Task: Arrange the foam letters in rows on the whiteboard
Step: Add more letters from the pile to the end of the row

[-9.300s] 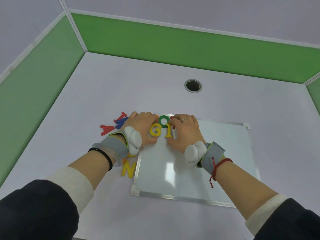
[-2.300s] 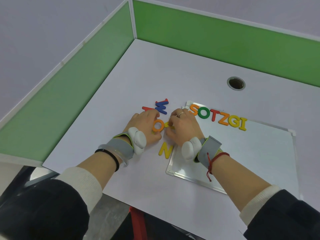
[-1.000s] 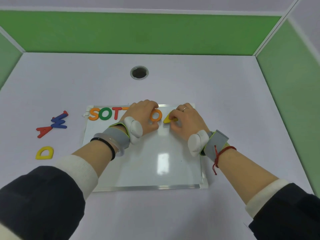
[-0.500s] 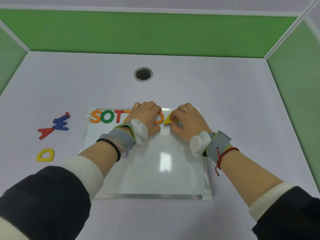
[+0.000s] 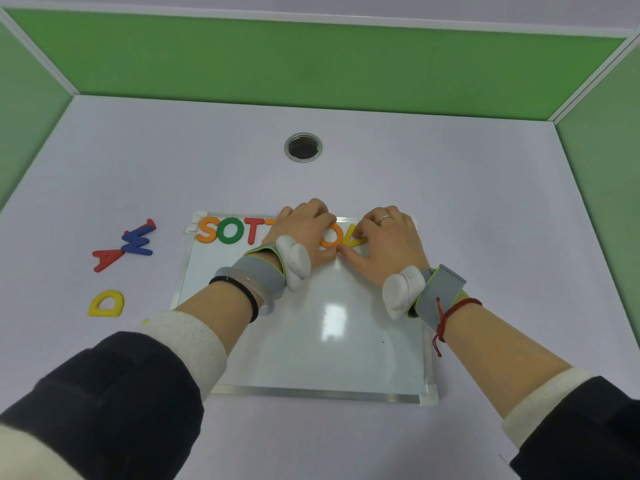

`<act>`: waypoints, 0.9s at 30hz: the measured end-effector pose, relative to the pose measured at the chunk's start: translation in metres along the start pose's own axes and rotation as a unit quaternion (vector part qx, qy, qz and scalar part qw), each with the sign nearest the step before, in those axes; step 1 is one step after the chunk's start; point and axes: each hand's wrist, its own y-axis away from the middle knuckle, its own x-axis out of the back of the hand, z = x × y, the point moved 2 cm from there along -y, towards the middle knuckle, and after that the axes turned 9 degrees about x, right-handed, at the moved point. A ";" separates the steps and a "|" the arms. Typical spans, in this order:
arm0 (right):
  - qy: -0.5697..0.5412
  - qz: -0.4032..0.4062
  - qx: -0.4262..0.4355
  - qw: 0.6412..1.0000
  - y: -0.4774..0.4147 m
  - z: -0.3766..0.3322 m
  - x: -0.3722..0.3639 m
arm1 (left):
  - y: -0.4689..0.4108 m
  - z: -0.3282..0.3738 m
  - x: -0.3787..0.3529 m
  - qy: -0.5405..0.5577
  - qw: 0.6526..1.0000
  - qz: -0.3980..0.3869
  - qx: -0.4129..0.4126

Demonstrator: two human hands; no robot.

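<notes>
The whiteboard [image 5: 311, 341] lies flat on the desk in front of me. Along its top edge runs a row of foam letters: an orange S [image 5: 207, 229], a green O [image 5: 228, 231], a red T [image 5: 254, 230], then more hidden under my left hand [image 5: 304, 230]. My left fingers press on an orange O [image 5: 330, 237]. My right hand [image 5: 388, 244] holds a yellow letter [image 5: 356, 241] flat on the board just right of that O; its shape is mostly covered.
Off the board to the left lie a blue W [image 5: 140, 240], a red A [image 5: 107, 259] and a yellow D [image 5: 107, 303]. A round cable hole [image 5: 303, 147] sits farther back. Green partition walls [image 5: 311, 60] enclose the desk on three sides.
Since half a second ago both hands have stayed at the right end of the top row, with the orange O and yellow letter pressed a little closer together. Earlier those letters were carried over from the desk.
</notes>
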 end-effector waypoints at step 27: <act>-0.053 0.027 -0.030 0.998 0.010 -0.003 -0.005 | -0.011 0.002 0.006 -0.001 0.999 -0.046 0.003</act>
